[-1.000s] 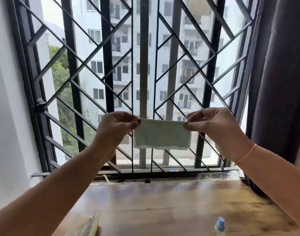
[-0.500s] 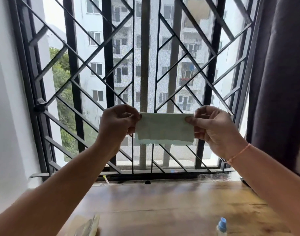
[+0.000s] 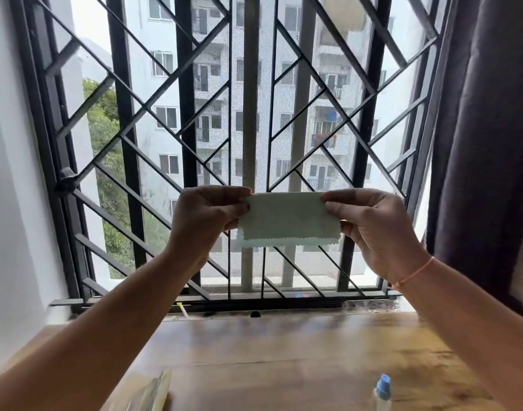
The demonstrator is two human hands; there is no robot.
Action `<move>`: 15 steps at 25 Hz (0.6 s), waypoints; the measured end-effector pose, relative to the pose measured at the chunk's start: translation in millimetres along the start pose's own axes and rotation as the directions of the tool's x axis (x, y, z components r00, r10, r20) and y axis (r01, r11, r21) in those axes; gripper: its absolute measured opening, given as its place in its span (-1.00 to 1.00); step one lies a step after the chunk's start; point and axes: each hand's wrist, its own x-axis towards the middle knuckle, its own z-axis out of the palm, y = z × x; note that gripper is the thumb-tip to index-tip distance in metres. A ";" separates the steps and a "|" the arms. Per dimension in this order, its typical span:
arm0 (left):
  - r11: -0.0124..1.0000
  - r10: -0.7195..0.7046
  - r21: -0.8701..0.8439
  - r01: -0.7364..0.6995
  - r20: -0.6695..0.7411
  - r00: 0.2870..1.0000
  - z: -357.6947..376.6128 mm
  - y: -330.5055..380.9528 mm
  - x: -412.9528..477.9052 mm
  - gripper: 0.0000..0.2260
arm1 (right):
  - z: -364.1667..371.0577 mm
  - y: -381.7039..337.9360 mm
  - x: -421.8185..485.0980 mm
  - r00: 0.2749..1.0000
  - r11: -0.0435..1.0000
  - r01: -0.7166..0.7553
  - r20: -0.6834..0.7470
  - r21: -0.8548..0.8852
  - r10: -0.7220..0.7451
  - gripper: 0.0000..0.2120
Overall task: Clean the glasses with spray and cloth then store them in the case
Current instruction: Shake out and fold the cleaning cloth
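Obs., person: two hands and forearms in view. Both forearms bare from wrist to frame edge.
Left hand (image 3: pixel 203 221): bare.
Right hand (image 3: pixel 372 229): thin salmon-orange thread band (image 3: pixel 414 272) round the wrist, well back from the fingers (image 3: pixel 343 209). Single strand, slightly thicker at its lower end; knot or bead, cannot tell.

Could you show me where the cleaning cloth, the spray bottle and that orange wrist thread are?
cloth (image 3: pixel 288 216), head view, middle of the folded pale green panel.
spray bottle (image 3: pixel 383 386), head view, its blue cap.
wrist thread (image 3: pixel 417 269), head view, the strand across the wrist.
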 end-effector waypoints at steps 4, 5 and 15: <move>0.844 0.300 0.472 -0.254 -0.022 0.954 11.1 0.2 -13.8 -0.79 | 7.9 1.7 -7.5 0.985 0.953 0.148 -0.047 -0.264 -0.166 -0.89; 0.782 0.351 0.547 -0.297 0.006 0.936 16.4 4.1 -19.4 -0.80 | 12.8 1.1 -11.4 0.977 0.919 0.181 -0.043 -0.350 -0.209 -0.91; 0.619 0.454 0.625 -0.475 0.209 0.866 40.8 11.4 -31.8 -0.91 | 44.1 -13.4 -32.1 0.935 0.753 0.338 0.114 -0.565 -0.335 -0.91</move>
